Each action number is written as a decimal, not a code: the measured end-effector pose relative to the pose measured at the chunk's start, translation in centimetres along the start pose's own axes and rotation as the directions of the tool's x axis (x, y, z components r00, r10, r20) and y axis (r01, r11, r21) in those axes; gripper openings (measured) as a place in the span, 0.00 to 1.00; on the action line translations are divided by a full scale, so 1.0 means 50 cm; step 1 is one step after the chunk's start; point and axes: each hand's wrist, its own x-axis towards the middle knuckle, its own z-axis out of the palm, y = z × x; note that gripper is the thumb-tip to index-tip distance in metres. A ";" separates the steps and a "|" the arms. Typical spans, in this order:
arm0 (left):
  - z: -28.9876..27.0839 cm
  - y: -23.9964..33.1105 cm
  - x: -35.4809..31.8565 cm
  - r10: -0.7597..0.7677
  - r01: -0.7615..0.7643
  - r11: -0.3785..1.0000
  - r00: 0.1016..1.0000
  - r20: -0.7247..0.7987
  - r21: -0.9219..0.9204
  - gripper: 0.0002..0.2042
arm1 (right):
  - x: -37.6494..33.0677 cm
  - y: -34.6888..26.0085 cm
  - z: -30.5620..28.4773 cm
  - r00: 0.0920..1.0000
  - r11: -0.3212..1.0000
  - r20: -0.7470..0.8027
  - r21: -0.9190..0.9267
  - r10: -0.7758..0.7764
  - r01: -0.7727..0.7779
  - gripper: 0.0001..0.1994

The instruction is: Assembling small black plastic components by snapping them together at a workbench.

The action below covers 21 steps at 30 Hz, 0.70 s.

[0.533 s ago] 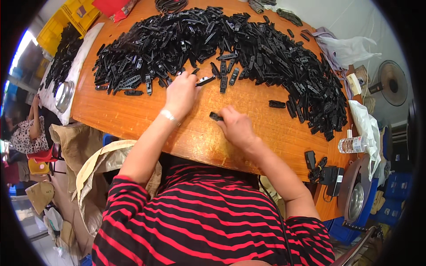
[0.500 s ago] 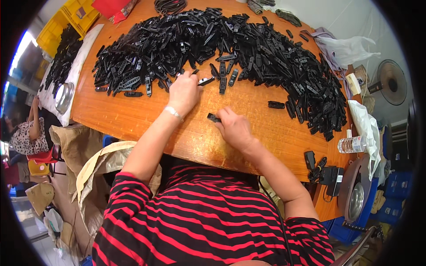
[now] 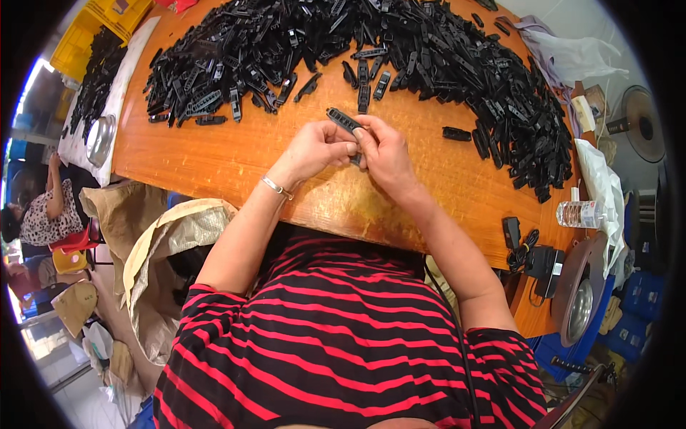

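Observation:
My two hands meet over the wooden table (image 3: 236, 157), near its front edge. A long black ridged plastic piece (image 3: 342, 119) sticks out ahead of my fingers, pinched by my right hand (image 3: 389, 154). My left hand (image 3: 312, 151) is closed beside it, its thumb and fingertips on a small dark part (image 3: 355, 159) below. Whether that is the same piece or a second one cannot be told. Beyond my hands, a big curved heap of similar black plastic pieces (image 3: 271, 43) spreads across the table, with several loose ones (image 3: 363, 89) at its inner edge.
To the right are a clear plastic bottle (image 3: 579, 214), a black power adapter with cable (image 3: 541, 266) and a fan (image 3: 639, 125). A woven sack (image 3: 153, 264) hangs open at the left front. Past a metal bowl (image 3: 101, 139), another person (image 3: 50, 211) sits at the left.
My left hand has drawn back from the heap to my right hand. The right hand's piece has moved slightly up and forward, and the hands now meet. The view has shifted.

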 end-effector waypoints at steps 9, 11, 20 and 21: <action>-0.031 0.008 -0.013 -0.023 0.023 1.000 0.997 -0.075 0.002 0.15 | -0.027 -0.003 -0.035 0.949 0.941 0.093 0.132 0.302 -0.312 0.08; -0.029 -0.006 -0.007 0.008 -0.007 1.000 0.998 -0.058 0.023 0.14 | -0.039 -0.006 -0.033 0.927 0.926 0.126 0.096 0.353 -0.366 0.07; -0.013 -0.035 0.010 0.035 0.024 0.952 0.982 -0.184 0.307 0.08 | -0.043 0.002 -0.040 0.910 0.913 0.116 0.046 0.399 -0.406 0.08; -0.012 -0.035 0.012 0.034 0.025 0.952 0.982 -0.185 0.305 0.08 | -0.042 0.001 -0.039 0.910 0.914 0.106 0.023 0.401 -0.405 0.08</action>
